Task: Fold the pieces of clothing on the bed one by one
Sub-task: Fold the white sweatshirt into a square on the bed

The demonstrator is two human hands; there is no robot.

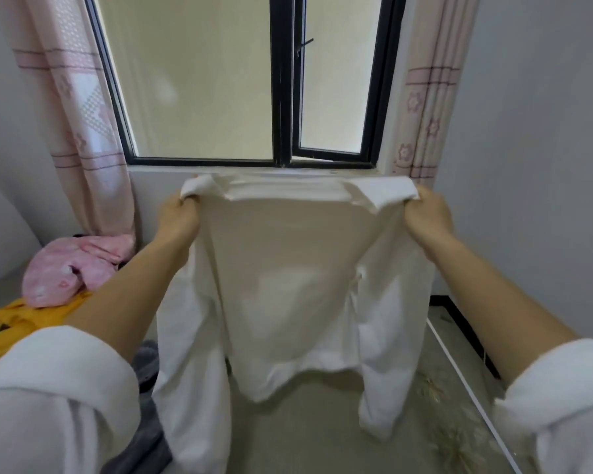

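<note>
Left hand (178, 213) and right hand (425, 213) pinch white long-sleeved cotton shirt (288, 285) shoulders below black-framed window (281, 97), spreading it for folding.

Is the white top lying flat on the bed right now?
No, the left hand and right hand hold the white top up by its shoulders in front of the window, sleeves hanging.

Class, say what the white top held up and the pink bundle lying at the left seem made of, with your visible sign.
White top: thin, matte cloth, perhaps cotton; it hangs limp in soft folds with no sheen. Pink bundle: likely plush fleece; its surface looks fuzzy and dull, though the picture is too soft to be sure.
</note>
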